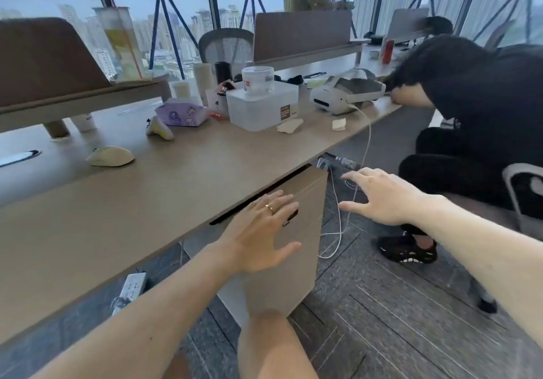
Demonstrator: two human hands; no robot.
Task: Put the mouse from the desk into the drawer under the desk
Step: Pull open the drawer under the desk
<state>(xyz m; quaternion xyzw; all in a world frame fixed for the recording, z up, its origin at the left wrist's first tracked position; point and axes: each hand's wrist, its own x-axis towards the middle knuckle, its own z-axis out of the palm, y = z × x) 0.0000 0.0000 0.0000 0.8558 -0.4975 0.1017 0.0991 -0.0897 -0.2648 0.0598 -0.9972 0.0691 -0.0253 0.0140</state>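
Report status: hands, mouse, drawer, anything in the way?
Both hands empty: left hand spread at the drawer front, right hand open beside it. Mouse untouched on desk. Drawer shut. White cable dangles beside cabinet.

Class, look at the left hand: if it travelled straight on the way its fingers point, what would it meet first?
Probably the drawer front under the desk edge; the left hand looks almost on it already, though depth is uncertain.

Matt wood-look desk [182, 173]; smooth, matt plastic mouse [111, 156].
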